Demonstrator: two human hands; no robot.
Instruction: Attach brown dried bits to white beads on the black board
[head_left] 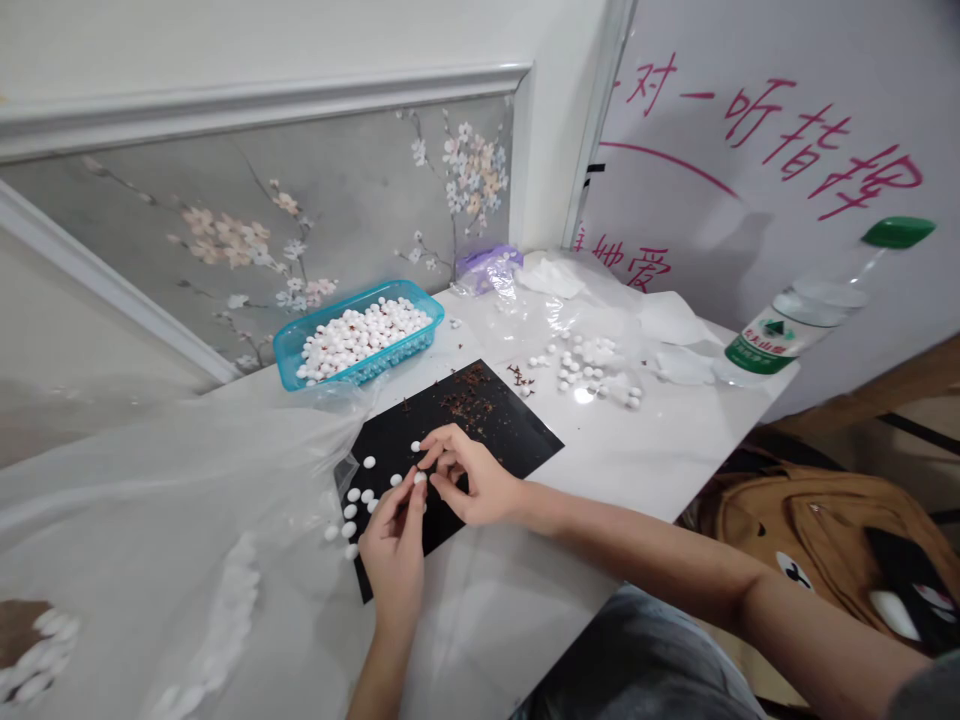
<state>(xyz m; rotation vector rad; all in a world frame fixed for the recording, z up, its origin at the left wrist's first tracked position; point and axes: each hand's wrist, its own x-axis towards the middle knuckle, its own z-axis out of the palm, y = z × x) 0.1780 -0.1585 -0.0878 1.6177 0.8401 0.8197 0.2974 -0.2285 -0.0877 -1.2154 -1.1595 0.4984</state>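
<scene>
Over the black mat [525, 425], my left hand [394, 545] pinches a small white ball [420, 479] between thumb and fingertips. My right hand [476, 478] is beside it, its fingers curled in toward the ball; whatever they may hold is too small to make out. One more white ball [416, 447] shows at the right fingertips. Several loose white balls [351, 511] lie on and beside the mat's left part. Small brown bits [472, 395], dried and clove-like, are scattered over the mat's far part.
A blue plastic basket [283, 360] full of white balls stands against the wall. Right of it lie loose white balls [592, 365] and a clear bag with a purple part [487, 262]. A water bottle [787, 325] stands at the right edge. Plastic sheeting [150, 480] covers the left.
</scene>
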